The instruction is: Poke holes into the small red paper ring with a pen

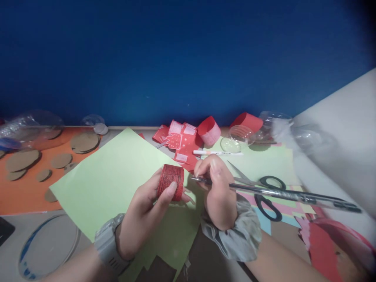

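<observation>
A small red roll [170,182] with dark lines around it is in my left hand [148,207], thumb on its front and fingers behind. My right hand [219,188] is closed around a black and clear pen [273,192], whose tip points left and stands a little right of the roll, apart from it. Both hands are above a large light green sheet [108,176]. Scissors with black handles [272,182] lie just right of my right hand, partly behind the pen. A white marker [217,153] lies beyond my right hand.
Cardboard discs [23,160] lie on an orange sheet [17,196] at the left. Red paper rings [209,131] and cut pieces are at the back, near clear plastic cups [273,121]. A round clear lid [48,246] is at the lower left. A blue wall [176,62] rises behind.
</observation>
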Demonstrator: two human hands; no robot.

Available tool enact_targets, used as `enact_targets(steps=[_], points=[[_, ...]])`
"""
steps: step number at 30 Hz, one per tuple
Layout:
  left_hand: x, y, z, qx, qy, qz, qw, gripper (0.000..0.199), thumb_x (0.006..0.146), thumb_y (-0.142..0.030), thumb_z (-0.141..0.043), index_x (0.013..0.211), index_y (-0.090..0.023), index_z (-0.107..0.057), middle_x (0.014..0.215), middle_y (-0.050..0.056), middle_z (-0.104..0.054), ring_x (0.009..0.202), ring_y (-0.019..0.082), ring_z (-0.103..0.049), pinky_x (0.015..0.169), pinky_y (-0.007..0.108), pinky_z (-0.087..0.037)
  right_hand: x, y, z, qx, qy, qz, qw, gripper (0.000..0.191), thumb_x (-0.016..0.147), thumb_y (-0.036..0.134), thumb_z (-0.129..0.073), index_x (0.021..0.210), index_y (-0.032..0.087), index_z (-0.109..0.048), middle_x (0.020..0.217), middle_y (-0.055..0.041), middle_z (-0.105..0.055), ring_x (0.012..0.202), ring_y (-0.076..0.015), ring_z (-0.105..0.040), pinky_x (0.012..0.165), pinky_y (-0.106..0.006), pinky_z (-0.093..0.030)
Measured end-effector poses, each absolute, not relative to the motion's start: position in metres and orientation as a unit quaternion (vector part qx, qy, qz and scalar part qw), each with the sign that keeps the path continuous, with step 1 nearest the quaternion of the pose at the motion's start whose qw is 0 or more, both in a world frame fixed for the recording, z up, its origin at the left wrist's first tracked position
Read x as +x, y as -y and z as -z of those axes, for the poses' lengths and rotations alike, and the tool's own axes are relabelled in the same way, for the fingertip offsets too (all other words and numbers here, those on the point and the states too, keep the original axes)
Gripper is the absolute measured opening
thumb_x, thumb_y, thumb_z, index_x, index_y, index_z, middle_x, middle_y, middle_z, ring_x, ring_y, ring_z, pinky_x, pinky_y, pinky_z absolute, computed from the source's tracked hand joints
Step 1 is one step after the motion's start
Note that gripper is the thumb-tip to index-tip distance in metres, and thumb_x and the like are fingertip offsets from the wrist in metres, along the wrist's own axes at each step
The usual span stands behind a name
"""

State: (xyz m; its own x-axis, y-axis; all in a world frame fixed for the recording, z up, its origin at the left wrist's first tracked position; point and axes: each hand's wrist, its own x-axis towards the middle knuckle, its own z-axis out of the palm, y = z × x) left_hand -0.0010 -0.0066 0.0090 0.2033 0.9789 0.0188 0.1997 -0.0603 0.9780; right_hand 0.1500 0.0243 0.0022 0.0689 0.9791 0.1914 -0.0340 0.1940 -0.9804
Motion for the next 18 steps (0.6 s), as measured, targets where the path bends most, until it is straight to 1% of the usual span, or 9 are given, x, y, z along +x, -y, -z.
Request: enact_targets(steps=[3,6,10,12,15,16,18], points=[[-0.001,0.005,-0.008,0.570,-0.503,-0.410,0.505,0.036,0.100,-0.036,-0.042,0.082,-0.020,-0.069,0.091,0.002,-0.068,0.087,0.013,-0.062,0.084,0.023,-0.046,0.151,-0.028,0.001,-0.455,0.496,-0.498,0.547,0.040,0.099,0.044,-0.037,0.068,0.020,-0.048,0.066,0.0007,-0.045,0.056,-0.0121,-0.039,0.054,-0.028,-0.032],[0.000,0.002,-0.005,0.512,-0.518,-0.434,0.530,0.038,0.099,-0.041,-0.043,0.080,-0.018,-0.067,0.083,0.002,-0.070,0.082,0.014,-0.064,0.081,0.024,-0.050,0.153,-0.036,0.008,-0.450,0.427,-0.576,0.532,0.045,0.097,0.051,-0.035,0.069,0.019,-0.049,0.065,0.0015,-0.044,0.052,-0.0109,-0.036,0.052,-0.026,-0.030],[-0.002,-0.002,0.001,0.469,-0.519,-0.478,0.531,0.041,0.099,-0.042,-0.041,0.077,-0.017,-0.065,0.082,0.003,-0.070,0.083,0.016,-0.064,0.083,0.026,-0.050,0.154,-0.043,0.017,-0.458,0.372,-0.624,0.512,0.051,0.095,0.059,-0.033,0.070,0.019,-0.053,0.059,0.0022,-0.043,0.050,-0.0104,-0.037,0.050,-0.025,-0.031],[-0.003,-0.002,0.002,0.465,-0.509,-0.494,0.530,0.040,0.100,-0.041,-0.040,0.079,-0.017,-0.064,0.087,0.004,-0.071,0.088,0.016,-0.064,0.087,0.027,-0.049,0.154,-0.044,0.017,-0.458,0.370,-0.624,0.514,0.051,0.094,0.060,-0.035,0.069,0.019,-0.053,0.058,0.0024,-0.043,0.050,-0.0102,-0.038,0.050,-0.024,-0.031],[-0.002,0.000,-0.001,0.486,-0.503,-0.487,0.523,0.032,0.099,-0.040,-0.043,0.090,-0.018,-0.064,0.103,0.004,-0.070,0.098,0.017,-0.062,0.090,0.026,-0.047,0.152,-0.043,0.013,-0.445,0.358,-0.624,0.533,0.049,0.092,0.060,-0.039,0.068,0.019,-0.052,0.059,0.0025,-0.045,0.050,-0.0094,-0.038,0.049,-0.023,-0.032],[-0.002,0.001,-0.002,0.495,-0.508,-0.478,0.519,0.029,0.098,-0.040,-0.045,0.093,-0.018,-0.064,0.105,0.004,-0.070,0.099,0.016,-0.062,0.090,0.025,-0.048,0.152,-0.042,0.012,-0.440,0.348,-0.625,0.543,0.049,0.092,0.061,-0.040,0.068,0.019,-0.051,0.059,0.0027,-0.045,0.049,-0.0090,-0.036,0.048,-0.023,-0.031],[-0.001,0.003,-0.003,0.504,-0.527,-0.459,0.507,0.027,0.096,-0.040,-0.049,0.095,-0.018,-0.064,0.102,0.004,-0.071,0.098,0.016,-0.063,0.088,0.025,-0.049,0.151,-0.041,0.009,-0.436,0.326,-0.630,0.555,0.049,0.092,0.063,-0.037,0.071,0.020,-0.051,0.054,0.0045,-0.040,0.044,-0.0084,-0.030,0.044,-0.023,-0.027]])
